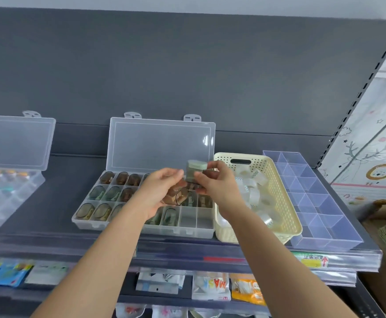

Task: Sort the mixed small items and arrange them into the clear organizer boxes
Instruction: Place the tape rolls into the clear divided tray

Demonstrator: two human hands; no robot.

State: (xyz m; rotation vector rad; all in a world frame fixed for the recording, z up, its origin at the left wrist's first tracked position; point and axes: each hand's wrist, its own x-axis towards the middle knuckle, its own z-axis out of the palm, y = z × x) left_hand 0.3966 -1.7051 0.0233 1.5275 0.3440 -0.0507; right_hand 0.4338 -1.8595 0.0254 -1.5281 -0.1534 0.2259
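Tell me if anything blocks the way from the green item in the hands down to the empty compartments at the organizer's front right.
Nothing visible does. The right hand and left hand hold the green item above the open organizer box; its lid stands back, and the empty compartments lie uncovered.

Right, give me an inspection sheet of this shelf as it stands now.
Surface: dark grey shelf, front edge with a clear price strip.
Job's things: open clear organizer box at centre, most compartments filled, two at the front right bare; a second clear box at left, lid up; bluish divider tray at right, compartments bare; cream basket of clear tape rolls between box and tray.
Clutter: packets hang on the lower shelf.
Hands: left hand holds brownish items with a dark loop; right hand pinches a small greenish item; both above the centre box.
Cables: nothing seen.
Surroundings: grey back panel, patterned sheet at right.
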